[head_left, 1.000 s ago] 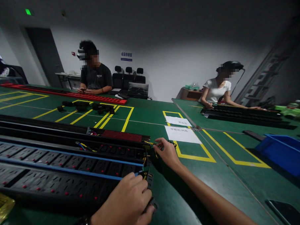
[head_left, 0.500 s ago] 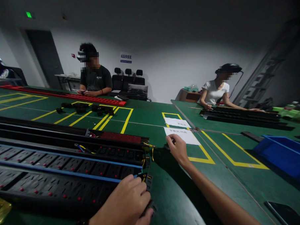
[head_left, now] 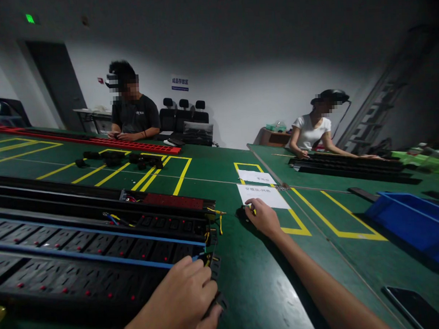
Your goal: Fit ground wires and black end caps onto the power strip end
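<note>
My left hand (head_left: 185,297) is closed over the right end of the nearest black power strip (head_left: 79,282), its thumb by a black end piece (head_left: 221,302). Just behind it lies another power strip (head_left: 114,244) with red-dotted sockets and a blue edge. Farther out, my right hand (head_left: 263,218) is low over the green table with curled fingers. A small dark thing (head_left: 244,216) shows at its fingertips, too dim to name. Yellow wires (head_left: 219,217) stick out from the end of a farther strip with a dark red section (head_left: 173,201).
White paper sheets (head_left: 264,196) lie behind my right hand. At right are a blue bin (head_left: 414,224) and a phone (head_left: 415,306). Black parts (head_left: 121,159) and a red rail (head_left: 138,145) lie across the table. Two co-workers (head_left: 133,115) (head_left: 310,131) sit opposite.
My right hand has moved slightly down and right, and its fingers reach toward the tabletop. My left hand stays on the strip's end. The whole view has shifted a little.
</note>
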Demonstrator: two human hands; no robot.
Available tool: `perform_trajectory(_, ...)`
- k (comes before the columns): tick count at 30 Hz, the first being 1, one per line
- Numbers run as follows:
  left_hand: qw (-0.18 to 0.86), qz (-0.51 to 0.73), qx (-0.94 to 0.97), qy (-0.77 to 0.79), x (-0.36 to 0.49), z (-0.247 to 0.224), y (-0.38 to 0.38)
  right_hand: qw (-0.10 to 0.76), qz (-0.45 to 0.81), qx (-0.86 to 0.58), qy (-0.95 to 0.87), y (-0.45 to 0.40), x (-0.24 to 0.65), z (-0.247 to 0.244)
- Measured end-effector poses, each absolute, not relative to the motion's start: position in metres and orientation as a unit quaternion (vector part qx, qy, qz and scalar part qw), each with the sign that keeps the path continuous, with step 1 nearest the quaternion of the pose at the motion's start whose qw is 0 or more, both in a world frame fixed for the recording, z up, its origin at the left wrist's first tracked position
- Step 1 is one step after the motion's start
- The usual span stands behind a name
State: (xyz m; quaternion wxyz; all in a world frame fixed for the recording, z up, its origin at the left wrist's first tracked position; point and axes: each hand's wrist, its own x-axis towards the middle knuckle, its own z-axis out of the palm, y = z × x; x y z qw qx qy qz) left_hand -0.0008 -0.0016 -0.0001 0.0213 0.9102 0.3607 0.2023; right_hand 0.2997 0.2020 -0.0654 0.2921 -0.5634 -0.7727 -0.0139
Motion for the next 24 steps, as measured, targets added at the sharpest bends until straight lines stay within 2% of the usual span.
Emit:
perform_trajectory(8,0.037,0.178,0.912,0.368,0.000,0.001,-0.002,0.260,-0.048,-0.610,-0.747,0.206,0.304,-0.068)
perform_trajectory(11,0.037,0.172,0.912,0.370,0.000,0.000,-0.001,0.221,-0.054,-0.630,-0.743,0.209,0.306,-0.070)
perform_trajectory(18,0.033,0.185,0.911,0.367,-0.001,0.000,-0.001,0.182,-0.059,-0.600,-0.776,0.204,0.301,-0.064)
perform_trajectory(24,0.030,0.190,0.910,0.366,0.000,0.000,-0.003,0.221,-0.070,-0.568,-0.790,0.197,0.287,-0.061)
